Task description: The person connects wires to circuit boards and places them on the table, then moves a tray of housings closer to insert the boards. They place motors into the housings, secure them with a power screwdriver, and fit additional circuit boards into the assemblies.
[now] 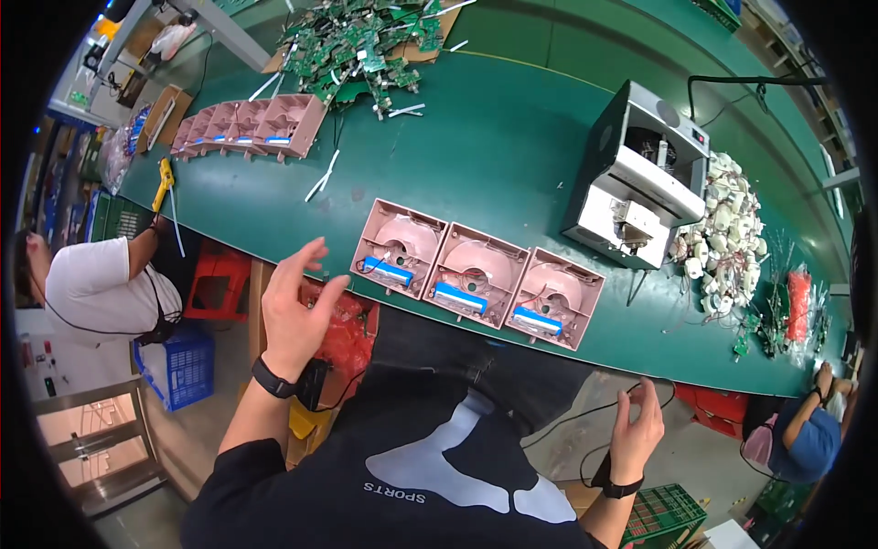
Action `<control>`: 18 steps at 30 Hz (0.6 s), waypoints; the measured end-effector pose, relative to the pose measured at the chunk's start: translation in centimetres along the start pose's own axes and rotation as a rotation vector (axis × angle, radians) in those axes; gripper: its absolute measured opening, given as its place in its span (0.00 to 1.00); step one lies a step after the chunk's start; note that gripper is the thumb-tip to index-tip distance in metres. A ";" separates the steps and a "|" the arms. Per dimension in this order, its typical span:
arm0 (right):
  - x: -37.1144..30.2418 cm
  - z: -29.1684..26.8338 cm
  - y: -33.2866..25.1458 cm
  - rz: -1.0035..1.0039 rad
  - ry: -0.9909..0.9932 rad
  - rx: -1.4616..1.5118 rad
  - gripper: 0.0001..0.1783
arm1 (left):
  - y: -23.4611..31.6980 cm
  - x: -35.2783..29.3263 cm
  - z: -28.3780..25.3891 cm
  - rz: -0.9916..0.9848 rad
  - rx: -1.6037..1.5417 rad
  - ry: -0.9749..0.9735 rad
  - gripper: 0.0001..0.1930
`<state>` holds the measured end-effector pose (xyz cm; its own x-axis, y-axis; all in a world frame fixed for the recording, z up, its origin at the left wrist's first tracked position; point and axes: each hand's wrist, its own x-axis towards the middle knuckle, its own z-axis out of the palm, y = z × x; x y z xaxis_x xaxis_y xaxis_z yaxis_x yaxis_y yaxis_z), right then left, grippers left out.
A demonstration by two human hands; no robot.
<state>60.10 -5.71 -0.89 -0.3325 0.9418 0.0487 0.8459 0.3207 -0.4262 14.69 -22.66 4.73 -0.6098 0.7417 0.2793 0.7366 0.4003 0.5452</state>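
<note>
Three pink plastic housings stand side by side along the table's near edge: a left housing (413, 232), a middle housing (480, 263) and a right housing (560, 280). Each has a round recess, thin wires and a blue cylindrical battery pack (461, 298). My left hand (300, 306) hangs just off the table edge, left of the housings, empty with thumb and fingers spread. Off the edge to the right, lower down, my right hand (636, 430) is raised with fingers loosely apart and nothing visible in it. A black cable passes behind it.
Green circuit boards (357, 55) lie heaped at the far side of the green table (476, 137). More pink housings (251, 125) stand in a row at far left, near a yellow glue gun (164, 183). A grey-white machine (640, 174) and white wired parts (722, 238) occupy the right. Co-workers sit at both sides.
</note>
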 end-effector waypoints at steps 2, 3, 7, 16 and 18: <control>-0.2 0.0 -0.7 0.033 -0.002 0.121 0.28 | -0.9 -0.1 0.2 -0.197 -0.127 -0.021 0.27; -0.2 0.4 -1.2 0.049 0.006 0.176 0.27 | -1.9 0.5 1.2 -0.183 -0.136 -0.014 0.27; 2.5 2.6 -7.0 -0.095 0.107 0.341 0.28 | -4.7 -0.5 4.4 -0.203 -0.403 -0.111 0.22; 5.4 6.1 -10.8 -0.176 0.089 0.416 0.34 | -5.3 1.1 7.3 -0.244 -0.527 -0.101 0.17; 5.7 6.1 -11.2 -0.189 0.093 0.438 0.34 | -5.8 0.8 6.8 -0.241 -0.525 -0.083 0.17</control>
<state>46.20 -4.56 -1.37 -0.4074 0.8827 0.2341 0.5127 0.4332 -0.7413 11.92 -20.66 -3.59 -0.7017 0.7109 0.0474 0.3234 0.2585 0.9103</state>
